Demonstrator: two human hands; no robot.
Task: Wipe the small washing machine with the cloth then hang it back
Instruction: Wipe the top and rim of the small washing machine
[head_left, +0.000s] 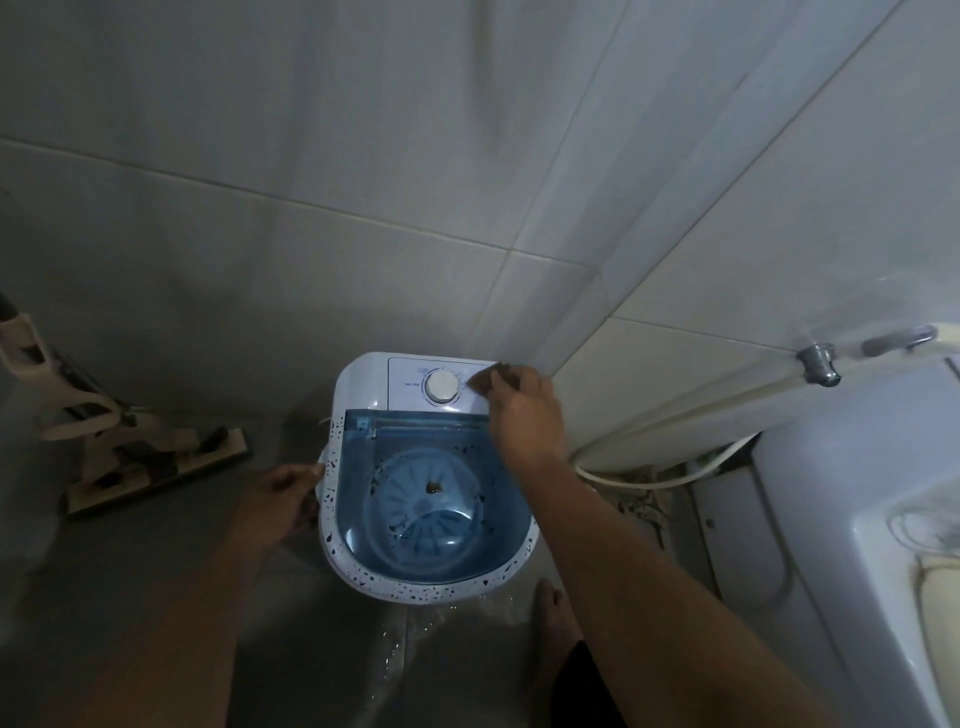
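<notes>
The small washing machine (363, 384) stands on the floor in the wall corner, white with dark speckles, a blue transparent lid and a round white dial (442, 385) on its back panel. My right hand (524, 410) rests on the panel just right of the dial, shut on a small brown cloth (493, 375) pressed against the panel. My left hand (280, 499) grips the machine's left rim. Most of the cloth is hidden under my fingers.
A flat mop (156, 467) leans at the left on the grey floor. A white hose (665, 415) and metal tap (818, 361) run along the right wall above a white basin (857, 519). My bare foot (553, 623) stands on the wet floor in front of the machine.
</notes>
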